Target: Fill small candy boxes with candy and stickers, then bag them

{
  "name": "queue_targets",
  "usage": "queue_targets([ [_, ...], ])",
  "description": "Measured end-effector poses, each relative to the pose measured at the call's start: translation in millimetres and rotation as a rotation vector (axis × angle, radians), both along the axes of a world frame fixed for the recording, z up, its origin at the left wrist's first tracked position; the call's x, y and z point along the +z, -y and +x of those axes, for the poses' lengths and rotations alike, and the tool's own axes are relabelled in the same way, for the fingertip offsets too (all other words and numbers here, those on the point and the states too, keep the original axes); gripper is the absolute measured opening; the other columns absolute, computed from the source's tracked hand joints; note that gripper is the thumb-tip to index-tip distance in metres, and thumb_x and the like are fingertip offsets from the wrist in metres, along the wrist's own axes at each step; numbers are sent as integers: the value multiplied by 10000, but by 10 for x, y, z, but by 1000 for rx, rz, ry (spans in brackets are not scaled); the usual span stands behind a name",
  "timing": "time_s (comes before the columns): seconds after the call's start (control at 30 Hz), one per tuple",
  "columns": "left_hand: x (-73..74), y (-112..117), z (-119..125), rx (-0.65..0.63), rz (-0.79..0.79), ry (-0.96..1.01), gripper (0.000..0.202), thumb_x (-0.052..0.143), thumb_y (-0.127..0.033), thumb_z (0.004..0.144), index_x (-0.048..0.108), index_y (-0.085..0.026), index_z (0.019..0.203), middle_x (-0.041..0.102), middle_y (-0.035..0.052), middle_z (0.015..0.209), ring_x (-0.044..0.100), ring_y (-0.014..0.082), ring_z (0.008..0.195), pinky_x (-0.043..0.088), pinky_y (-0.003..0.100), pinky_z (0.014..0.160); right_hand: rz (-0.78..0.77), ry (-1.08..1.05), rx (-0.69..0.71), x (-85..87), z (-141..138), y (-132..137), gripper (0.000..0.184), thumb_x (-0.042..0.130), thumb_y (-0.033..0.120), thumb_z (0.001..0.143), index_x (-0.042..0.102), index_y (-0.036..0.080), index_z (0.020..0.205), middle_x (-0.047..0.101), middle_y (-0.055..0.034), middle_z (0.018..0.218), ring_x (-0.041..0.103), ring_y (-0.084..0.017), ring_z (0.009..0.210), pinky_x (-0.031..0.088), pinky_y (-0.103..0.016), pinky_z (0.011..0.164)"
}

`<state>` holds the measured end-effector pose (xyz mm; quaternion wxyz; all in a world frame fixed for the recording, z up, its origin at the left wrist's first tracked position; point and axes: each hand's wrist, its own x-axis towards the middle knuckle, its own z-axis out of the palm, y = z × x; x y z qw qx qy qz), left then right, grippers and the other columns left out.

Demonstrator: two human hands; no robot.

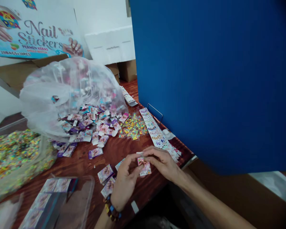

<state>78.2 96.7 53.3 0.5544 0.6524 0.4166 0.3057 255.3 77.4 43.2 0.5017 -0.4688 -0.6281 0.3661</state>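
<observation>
A small pink printed cardboard box (145, 168) is pinched between my two hands over the front of the table. My left hand (126, 178), with a beaded bracelet at the wrist, closes on its left side. The fingers of my right hand (164, 162) are closed at its upper end, where a pale flap shows. Just left of my left hand lie a few similar boxes (105, 174), partly covered by it. Beyond my right hand runs a row of printed sticker strips (153, 128). Small bags of coloured candy (134, 127) are heaped next to the strips.
A big clear plastic bag (45, 92) spills many small boxes (105, 127) onto the dark wood table (83, 165). At left sit a bag of candy packets (16, 152) and a clear plastic tray (90, 190) with boxes. A tall blue panel (205, 79) borders the right side.
</observation>
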Motion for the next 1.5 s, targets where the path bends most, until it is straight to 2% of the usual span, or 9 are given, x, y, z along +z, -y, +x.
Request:
queue_targets([
  [0.1, 0, 37, 37, 46, -10, 31, 245, 576, -348, 855, 548, -234, 1071, 614, 20, 1005, 586, 154, 894, 469, 278, 785, -60, 18, -7, 80, 33, 24, 208, 539, 209, 887, 620, 215, 1079, 692, -37, 987, 639, -163, 919, 484, -277, 804],
  [0.33, -29, 92, 41, 47, -42, 14, 251, 578, -316, 857, 458, -229, 1059, 580, 17, 964, 580, 144, 863, 464, 278, 772, -332, -82, 109, 223, 174, -89, 158, 620, 307, 816, 673, 164, 773, 656, -1, 713, 587, -119, 658, 458, -216, 608],
  [0.57, -45, 111, 5, -7, -56, 13, 284, 590, -260, 846, 440, -234, 1085, 569, 6, 956, 581, 136, 870, 461, 281, 796, -578, -233, 140, 223, 186, -74, 267, 726, 289, 680, 726, 173, 921, 714, -4, 764, 622, -107, 612, 520, -227, 587],
  [0.67, -37, 117, 8, -24, -68, 24, 292, 600, -253, 838, 444, -230, 1083, 568, 3, 947, 580, 131, 854, 461, 273, 774, -615, -215, 121, 213, 186, -50, 228, 724, 312, 679, 754, 171, 857, 720, -6, 710, 624, -106, 566, 541, -249, 594],
  [0.9, -11, 137, 18, -47, -79, 14, 275, 599, -236, 833, 466, -231, 1074, 576, -4, 926, 577, 128, 848, 451, 264, 776, -597, -122, 123, 205, 172, -5, 177, 676, 276, 722, 773, 191, 844, 736, -8, 720, 640, -123, 580, 547, -249, 588],
  [1.03, -40, 138, 17, -40, -89, 27, 271, 604, -256, 829, 482, -219, 1069, 579, 4, 903, 572, 136, 813, 457, 264, 750, -461, 70, 148, 212, 188, 7, 200, 617, 221, 780, 771, 219, 907, 749, -5, 753, 658, -139, 634, 527, -229, 588],
  [1.13, -97, 150, 16, 1, -95, 36, 267, 599, -267, 834, 497, -223, 1077, 570, 1, 884, 562, 134, 796, 472, 262, 735, -289, 235, 207, 247, 190, 48, 263, 561, 166, 823, 755, 250, 980, 759, -5, 866, 687, -162, 768, 533, -253, 705],
  [1.27, -188, 189, 19, 65, -100, 48, 327, 605, -294, 830, 532, -237, 1143, 569, 16, 920, 560, 140, 809, 505, 272, 731, -95, 291, 192, 213, 150, 161, 330, 512, 168, 876, 689, 279, 1132, 724, -17, 1078, 660, -201, 1025, 500, -320, 908],
  [1.5, -184, 215, 26, 49, -342, 158, 412, 655, -368, 775, 573, -247, 1161, 568, 46, 1003, 587, 185, 862, 581, 305, 620, -224, 149, 82, 77, 136, 242, 265, 574, 202, 865, 707, 278, 1081, 732, -10, 1049, 683, -183, 950, 527, -292, 857],
])
